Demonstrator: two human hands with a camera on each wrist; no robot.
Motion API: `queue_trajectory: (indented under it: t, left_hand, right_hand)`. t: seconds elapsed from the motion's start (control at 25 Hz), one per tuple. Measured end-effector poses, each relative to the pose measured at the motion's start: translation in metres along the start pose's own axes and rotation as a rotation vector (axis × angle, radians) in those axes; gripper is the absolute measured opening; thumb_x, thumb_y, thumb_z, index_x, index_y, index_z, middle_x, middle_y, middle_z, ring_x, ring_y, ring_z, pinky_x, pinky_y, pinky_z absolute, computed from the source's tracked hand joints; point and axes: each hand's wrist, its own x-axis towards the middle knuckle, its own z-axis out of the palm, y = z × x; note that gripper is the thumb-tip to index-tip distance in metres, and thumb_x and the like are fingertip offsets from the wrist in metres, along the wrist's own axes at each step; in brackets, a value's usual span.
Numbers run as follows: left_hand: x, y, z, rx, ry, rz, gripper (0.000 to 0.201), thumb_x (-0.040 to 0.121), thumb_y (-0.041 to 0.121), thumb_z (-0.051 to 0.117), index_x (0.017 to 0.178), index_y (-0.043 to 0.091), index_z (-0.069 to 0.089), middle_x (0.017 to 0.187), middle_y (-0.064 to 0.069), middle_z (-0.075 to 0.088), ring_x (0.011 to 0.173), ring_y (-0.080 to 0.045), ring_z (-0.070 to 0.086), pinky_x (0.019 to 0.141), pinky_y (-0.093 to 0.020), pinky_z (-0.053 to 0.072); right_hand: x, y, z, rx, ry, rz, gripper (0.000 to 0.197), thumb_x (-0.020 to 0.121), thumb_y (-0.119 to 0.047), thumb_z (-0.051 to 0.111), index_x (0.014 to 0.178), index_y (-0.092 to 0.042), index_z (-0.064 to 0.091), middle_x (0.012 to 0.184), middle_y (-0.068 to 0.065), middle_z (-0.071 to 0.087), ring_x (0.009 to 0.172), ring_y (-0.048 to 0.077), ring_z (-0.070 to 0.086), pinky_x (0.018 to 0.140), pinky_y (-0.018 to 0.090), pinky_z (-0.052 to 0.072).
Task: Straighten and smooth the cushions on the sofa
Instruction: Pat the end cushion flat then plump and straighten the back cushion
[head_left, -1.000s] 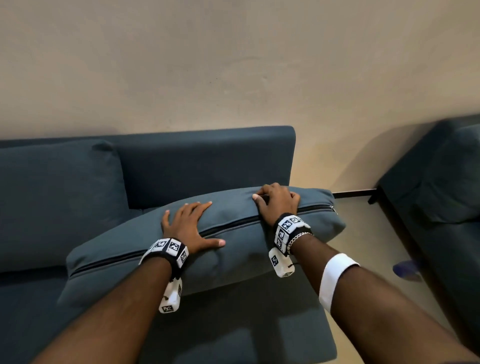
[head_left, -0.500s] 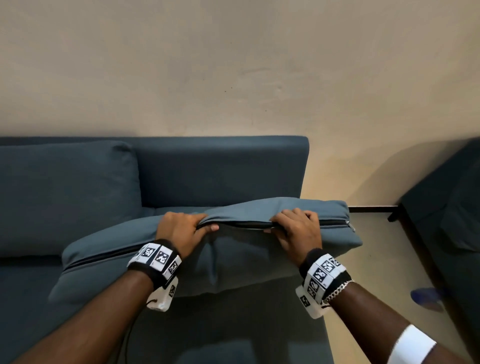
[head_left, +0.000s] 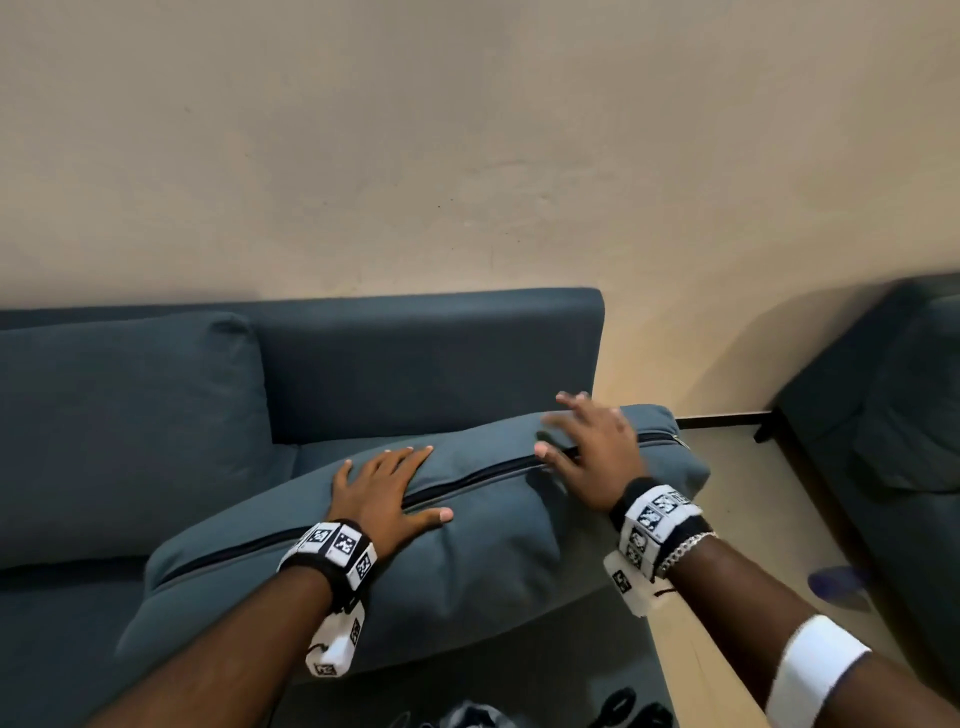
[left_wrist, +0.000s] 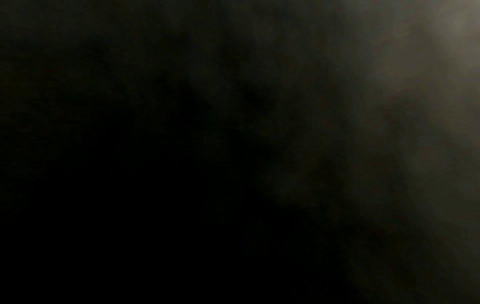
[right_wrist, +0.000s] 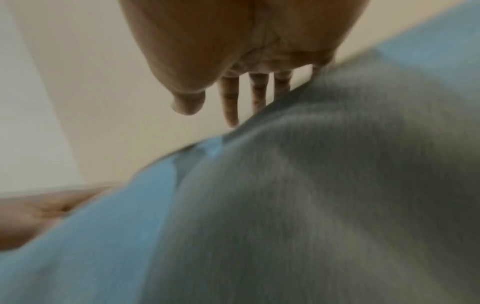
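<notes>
A dark blue cushion (head_left: 483, 561) lies on its side across the sofa seat (head_left: 62, 649), its zipper edge facing up. My left hand (head_left: 387, 486) lies flat on the cushion's top with straight spread fingers. My right hand (head_left: 587, 441) hovers with fingers spread just above the cushion's right end, blurred by motion. In the right wrist view the right hand (right_wrist: 233, 82) has straight fingers above the blue cushion (right_wrist: 285, 205). The left wrist view is dark. A second cushion (head_left: 119, 426) leans upright against the backrest (head_left: 431, 364) at the left.
A beige wall (head_left: 467, 156) rises behind the sofa. Another dark sofa (head_left: 883, 441) stands at the right, with floor (head_left: 753, 493) between. A blue object (head_left: 836, 582) lies on the floor by it. Dark items (head_left: 623, 712) sit at the bottom edge.
Half a second ago both hands gripped the cushion's zipper edge. Now both have let go: the left lies flat on the cushion, the right is lifted with fingers spread.
</notes>
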Motion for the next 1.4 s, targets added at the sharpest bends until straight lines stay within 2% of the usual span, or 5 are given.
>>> queue_trajectory:
  t: [0.24,0.48,0.72,0.92,1.4]
  left_hand:
    - [-0.005,-0.004,0.009,-0.018,0.053,-0.003,0.099,0.071,0.096,0.036,0.155,0.049,0.015,0.163,0.016,0.029,0.151,-0.014,0.027,0.123,-0.054,0.008]
    - [0.001,0.005,0.015,-0.009,0.049,0.031,0.097,0.073,0.095,0.035,0.155,0.049,0.018,0.164,0.015,0.028,0.152,-0.012,0.026,0.124,-0.049,0.011]
    - [0.002,-0.015,0.017,-0.05,0.085,0.016,0.095,0.075,0.094,0.036,0.156,0.048,0.017,0.163,0.017,0.029,0.152,-0.011,0.026,0.124,-0.048,0.013]
    - [0.0,-0.003,0.027,-0.044,0.069,0.059,0.095,0.073,0.094,0.036,0.155,0.049,0.023,0.163,0.014,0.031,0.151,-0.013,0.027,0.123,-0.047,0.014]
    - [0.001,-0.01,0.013,-0.008,0.102,0.022,0.086,0.079,0.09,0.03,0.155,0.053,0.014,0.164,0.014,0.026,0.154,-0.013,0.019,0.124,-0.052,0.008]
  right_hand:
    - [-0.003,-0.016,-0.094,0.277,0.819,0.261,0.052,0.098,-0.047,0.054,0.144,-0.024,0.055,0.156,0.003,0.044,0.146,0.023,0.038,0.119,0.047,0.03]
    - [-0.021,0.036,0.024,-0.13,-0.434,0.649,0.095,0.083,-0.089,0.004,0.162,-0.039,0.022,0.174,0.001,0.006,0.16,0.034,-0.004,0.124,0.063,-0.002]
    - [-0.017,-0.005,-0.033,0.108,0.388,0.361,0.058,0.098,-0.052,0.051,0.15,-0.026,0.046,0.167,0.007,0.026,0.158,0.032,0.015,0.127,0.053,0.008]
    - [-0.042,0.007,0.059,-0.145,-0.422,0.417,0.095,0.081,-0.082,-0.015,0.164,-0.04,0.005,0.174,0.0,-0.007,0.159,0.027,-0.018,0.125,0.06,-0.006]
    - [-0.013,-0.043,0.057,-0.177,-0.414,0.236,0.076,0.096,-0.067,0.006,0.165,-0.035,0.006,0.175,0.0,-0.005,0.16,0.027,-0.014,0.123,0.064,-0.013]
